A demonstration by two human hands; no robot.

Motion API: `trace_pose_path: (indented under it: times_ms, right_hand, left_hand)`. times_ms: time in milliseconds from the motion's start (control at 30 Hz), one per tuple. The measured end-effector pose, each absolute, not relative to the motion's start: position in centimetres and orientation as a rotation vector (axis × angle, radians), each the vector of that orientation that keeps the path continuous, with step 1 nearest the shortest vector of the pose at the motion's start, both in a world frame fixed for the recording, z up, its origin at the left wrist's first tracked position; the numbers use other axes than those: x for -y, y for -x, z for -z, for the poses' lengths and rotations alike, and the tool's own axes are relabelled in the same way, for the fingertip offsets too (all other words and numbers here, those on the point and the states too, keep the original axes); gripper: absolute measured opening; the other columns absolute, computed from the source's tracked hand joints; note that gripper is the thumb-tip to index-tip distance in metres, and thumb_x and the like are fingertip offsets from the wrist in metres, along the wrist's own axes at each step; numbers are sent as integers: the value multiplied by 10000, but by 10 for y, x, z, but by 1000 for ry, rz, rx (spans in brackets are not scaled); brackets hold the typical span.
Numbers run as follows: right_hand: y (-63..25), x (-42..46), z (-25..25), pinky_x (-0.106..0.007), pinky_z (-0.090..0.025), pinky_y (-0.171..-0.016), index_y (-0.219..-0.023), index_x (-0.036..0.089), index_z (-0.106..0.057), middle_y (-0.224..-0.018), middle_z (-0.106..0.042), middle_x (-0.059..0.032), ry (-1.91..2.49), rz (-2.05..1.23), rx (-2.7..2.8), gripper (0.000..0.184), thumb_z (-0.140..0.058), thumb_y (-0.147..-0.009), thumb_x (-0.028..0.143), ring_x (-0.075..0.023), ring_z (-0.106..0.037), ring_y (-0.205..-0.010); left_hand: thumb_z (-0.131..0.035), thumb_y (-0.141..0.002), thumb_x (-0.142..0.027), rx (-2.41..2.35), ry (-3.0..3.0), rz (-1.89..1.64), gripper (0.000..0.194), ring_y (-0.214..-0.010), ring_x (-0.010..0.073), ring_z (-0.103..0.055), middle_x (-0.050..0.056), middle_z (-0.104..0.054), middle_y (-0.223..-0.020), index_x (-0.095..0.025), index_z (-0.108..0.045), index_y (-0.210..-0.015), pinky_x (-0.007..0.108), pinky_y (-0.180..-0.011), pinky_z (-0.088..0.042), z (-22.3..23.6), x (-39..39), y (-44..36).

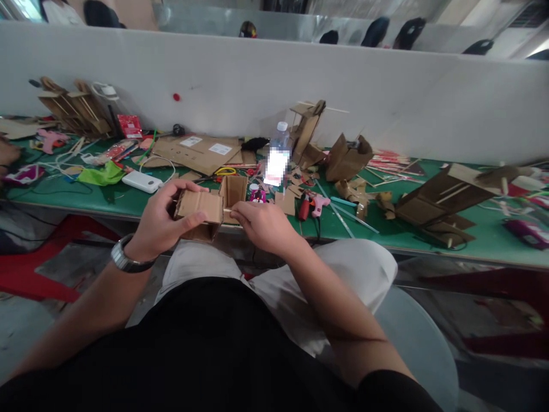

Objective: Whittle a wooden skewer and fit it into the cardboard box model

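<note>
Close above my lap, at the table's front edge, my left hand [159,217] is wrapped round a small cardboard box [201,205], thumb on its top face and fingers behind. My right hand [266,226] is closed in a pinch at the box's right side. From its fingertips a thin pale stick [227,212] points left and meets the box wall; whether it passes through a hole is too small to tell. Just behind the two hands stands an open cardboard piece [234,190] with upright walls.
A white power bank [142,181], cardboard sheets [197,152], a lit phone [275,166], a bottle [282,134], a red-handled tool [304,207] and a pink glue gun [319,205] lie or stand on the green table [343,226]. Cardboard models [441,194] stand farther right. A person's hand [8,154] shows far left.
</note>
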State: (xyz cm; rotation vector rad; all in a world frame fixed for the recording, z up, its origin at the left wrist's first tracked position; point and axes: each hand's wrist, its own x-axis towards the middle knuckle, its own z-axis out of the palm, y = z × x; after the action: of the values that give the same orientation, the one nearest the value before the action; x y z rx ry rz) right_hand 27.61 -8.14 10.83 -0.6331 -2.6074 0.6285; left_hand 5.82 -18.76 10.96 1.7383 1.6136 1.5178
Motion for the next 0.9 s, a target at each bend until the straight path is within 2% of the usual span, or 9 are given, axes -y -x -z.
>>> trace_pose_path:
  times_ms: [133,267,400,500,667,733,833,900]
  right_hand:
    - [-277,82,-107,-303,-271,-690,-1015,158,-672,-938,-709,-112,689,-611,2594,309,-404,-1040,310,-194,-568,-803]
    - [-280,79,-113,-256,-335,-686,-916,164,-687,-843,-697,-44,568,-788,2637,345,-387,-1042,279,-138,-571,-746]
    - [-283,74,-119,-215,-379,-654,-838,173,-706,-749,-670,8,402,-946,2720,414,-405,-1051,362,-107,-576,-688]
    - [-280,77,-116,-233,-363,-667,-880,166,-699,-783,-681,-16,482,-854,2698,387,-392,-1052,327,-122,-580,-712]
    - [-272,86,-106,-289,-271,-661,-1094,173,-687,-971,-737,-108,693,-573,2635,322,-409,-1048,329,-190,-597,-800]
    - [-271,87,-105,-293,-258,-655,-1111,183,-686,-978,-743,-108,700,-526,2637,317,-416,-1050,338,-198,-606,-801]
    - [-275,83,-109,-283,-274,-654,-1034,195,-695,-907,-740,-75,670,-519,2642,306,-431,-1052,350,-182,-610,-771]
    - [-280,77,-113,-270,-299,-665,-1019,199,-681,-909,-733,-53,650,-528,2623,293,-454,-1049,382,-170,-615,-789]
  left_hand:
    - [-798,-768,-460,-1599,-1689,-1523,472,-1103,304,-678,109,-704,-1214,-232,-601,-1131,490,-952,-559,-108,186,-56]
    - [-856,-701,-416,-1591,-1878,-1455,542,-1143,302,-669,105,-692,-1236,-233,-585,-1134,460,-968,-550,-114,191,-57]
    - [-893,-652,-380,-1483,-2019,-1433,593,-1160,311,-663,109,-691,-1220,-230,-577,-1130,454,-983,-535,-116,194,-57]
    - [-882,-679,-378,-1505,-1963,-1458,561,-1166,310,-657,114,-690,-1225,-226,-577,-1125,458,-983,-531,-113,193,-57]
    - [-860,-725,-397,-1510,-1697,-1538,514,-1122,292,-677,113,-697,-1243,-219,-588,-1122,398,-910,-564,-105,189,-60]
    - [-876,-706,-394,-1479,-1613,-1564,570,-1104,289,-687,105,-703,-1239,-229,-571,-1159,374,-866,-580,-102,188,-60]
    - [-896,-685,-380,-1420,-1525,-1569,673,-1078,279,-701,98,-706,-1240,-251,-527,-1233,340,-793,-594,-97,186,-60]
    - [-891,-700,-389,-1373,-1486,-1617,660,-1093,276,-699,96,-701,-1249,-249,-528,-1233,343,-819,-593,-94,183,-59]
